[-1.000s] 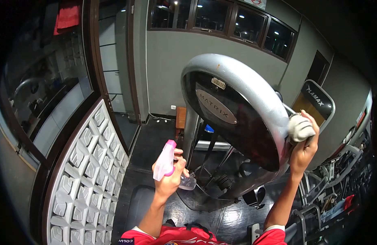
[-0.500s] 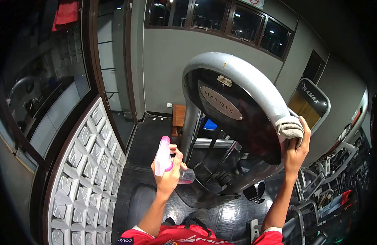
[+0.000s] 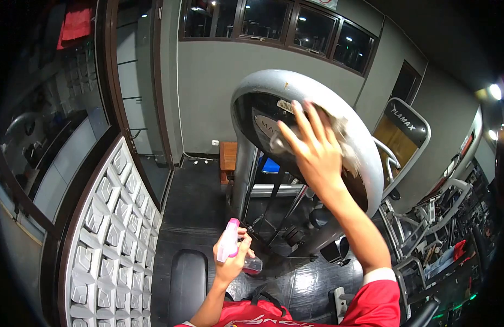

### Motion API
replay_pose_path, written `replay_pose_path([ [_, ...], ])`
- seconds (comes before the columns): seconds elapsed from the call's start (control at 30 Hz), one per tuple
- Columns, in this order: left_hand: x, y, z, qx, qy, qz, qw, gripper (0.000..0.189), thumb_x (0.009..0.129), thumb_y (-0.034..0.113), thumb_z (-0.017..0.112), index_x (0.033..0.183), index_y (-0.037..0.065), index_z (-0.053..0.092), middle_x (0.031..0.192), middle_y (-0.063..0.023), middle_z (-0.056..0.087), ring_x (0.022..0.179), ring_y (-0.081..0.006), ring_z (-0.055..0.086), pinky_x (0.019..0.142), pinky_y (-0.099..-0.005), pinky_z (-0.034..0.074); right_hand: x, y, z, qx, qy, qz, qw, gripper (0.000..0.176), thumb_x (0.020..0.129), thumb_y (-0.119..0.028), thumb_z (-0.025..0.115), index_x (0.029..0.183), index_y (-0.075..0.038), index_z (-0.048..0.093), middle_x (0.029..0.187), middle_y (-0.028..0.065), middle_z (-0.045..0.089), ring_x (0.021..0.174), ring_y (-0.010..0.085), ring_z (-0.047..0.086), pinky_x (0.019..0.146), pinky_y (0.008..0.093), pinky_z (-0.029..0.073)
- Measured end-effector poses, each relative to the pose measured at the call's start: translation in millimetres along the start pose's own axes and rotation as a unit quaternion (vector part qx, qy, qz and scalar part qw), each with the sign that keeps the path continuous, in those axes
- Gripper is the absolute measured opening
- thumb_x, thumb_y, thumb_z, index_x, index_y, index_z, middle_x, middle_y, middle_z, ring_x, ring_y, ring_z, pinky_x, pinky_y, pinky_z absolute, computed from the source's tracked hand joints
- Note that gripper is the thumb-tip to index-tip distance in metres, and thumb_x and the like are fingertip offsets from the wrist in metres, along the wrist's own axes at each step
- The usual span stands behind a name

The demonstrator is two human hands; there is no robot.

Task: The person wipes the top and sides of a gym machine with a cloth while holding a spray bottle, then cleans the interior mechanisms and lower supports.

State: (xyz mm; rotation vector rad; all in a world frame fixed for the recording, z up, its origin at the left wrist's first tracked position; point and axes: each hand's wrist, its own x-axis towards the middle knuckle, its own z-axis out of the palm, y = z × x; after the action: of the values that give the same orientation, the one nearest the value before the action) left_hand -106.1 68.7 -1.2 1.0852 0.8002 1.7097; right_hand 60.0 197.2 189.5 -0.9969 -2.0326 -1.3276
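My left hand point(image 3: 234, 260) is wrapped round a spray bottle point(image 3: 228, 245) with a white and pink trigger head and a clear body, held low in front of my body. A grey cloth point(image 3: 347, 144) lies under my right hand point(image 3: 317, 150), whose fingers are stretched out and somewhat spread, pinning it to the dark front panel of a gym machine. Motion blurs the cloth's edges. Silver tubing point(image 3: 317, 87) arches round that panel. My right hand partly covers the machine's oval "MATRIX" plate point(image 3: 265, 126) and the small label point(image 3: 285, 105) above it.
A black padded bench point(image 3: 187, 283) stands at lower left, beside a white patterned wall panel point(image 3: 113, 234). Behind the machine is a brown wooden box point(image 3: 227, 158). To the right are a "PLAMAX" machine point(image 3: 405, 128) and several metal frames point(image 3: 443, 218).
My right hand has moved with the cloth from the right side of the silver tubing, left and up onto the panel; its fingers have spread. My left hand has lowered slightly with the spray bottle.
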Motion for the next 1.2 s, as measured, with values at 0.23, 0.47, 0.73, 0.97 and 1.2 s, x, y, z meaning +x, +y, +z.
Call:
replay_pose_path([
  [0.23, -13, 2, 4, -0.007, -0.039, -0.007, 0.999, 0.022, 0.085, 0.001, 0.061, 0.105, -0.006, 0.053, 0.079, -0.0072, 0.060, 0.059, -0.0112, 0.062, 0.055, -0.0237, 0.050, 45, -10, 51, -0.021, -0.010, -0.075, 0.997, 0.033, 0.075, -0.018, 0.058, 0.106, -0.009, 0.059, 0.137, 0.0144, 0.044, 0.131, 0.0270, 0.036, 0.101, 0.0422, 0.034],
  [0.47, -23, -1, -19, 0.003, -0.039, -0.020, 0.999, 0.021, 0.085, 0.001, 0.062, 0.103, -0.005, 0.053, 0.080, -0.0093, 0.061, 0.059, -0.0126, 0.063, 0.055, -0.0246, 0.051, -62, 18, -44, -0.014, -0.166, -0.118, 0.979, 0.039, 0.074, -0.019, 0.054, 0.112, -0.014, 0.059, 0.137, 0.0078, 0.046, 0.127, 0.0213, 0.043, 0.105, 0.0387, 0.032],
  [0.73, -28, 2, -32, 0.022, -0.024, -0.030, 0.999, 0.022, 0.086, 0.003, 0.061, 0.104, -0.005, 0.052, 0.082, -0.0106, 0.061, 0.060, -0.0136, 0.063, 0.056, -0.0251, 0.052, -53, 55, -75, 0.118, -0.145, -0.271, 0.944, 0.033, 0.072, -0.021, 0.059, 0.105, -0.023, 0.060, 0.098, 0.0023, 0.063, 0.086, 0.0164, 0.062, 0.075, 0.0288, 0.051],
  [0.97, -31, -3, -29, 0.003, -0.033, -0.037, 0.999, 0.023, 0.086, 0.001, 0.061, 0.106, -0.005, 0.051, 0.084, -0.0106, 0.061, 0.061, -0.0135, 0.063, 0.058, -0.0248, 0.051, 58, 45, -57, 0.043, 0.071, -0.231, 0.969, 0.038, 0.070, -0.019, 0.059, 0.108, -0.017, 0.064, 0.120, 0.0070, 0.059, 0.112, 0.0247, 0.056, 0.099, 0.0421, 0.043],
  [1.2, -27, -11, -28, 0.008, -0.038, -0.042, 0.998, 0.024, 0.085, -0.001, 0.060, 0.107, -0.006, 0.051, 0.085, -0.0108, 0.061, 0.062, -0.0143, 0.064, 0.057, -0.0249, 0.052, -10, 23, -22, 0.020, -0.238, -0.199, 0.951, 0.039, 0.075, -0.018, 0.055, 0.112, -0.007, 0.058, 0.116, 0.0084, 0.059, 0.106, 0.0194, 0.053, 0.092, 0.0351, 0.039],
])
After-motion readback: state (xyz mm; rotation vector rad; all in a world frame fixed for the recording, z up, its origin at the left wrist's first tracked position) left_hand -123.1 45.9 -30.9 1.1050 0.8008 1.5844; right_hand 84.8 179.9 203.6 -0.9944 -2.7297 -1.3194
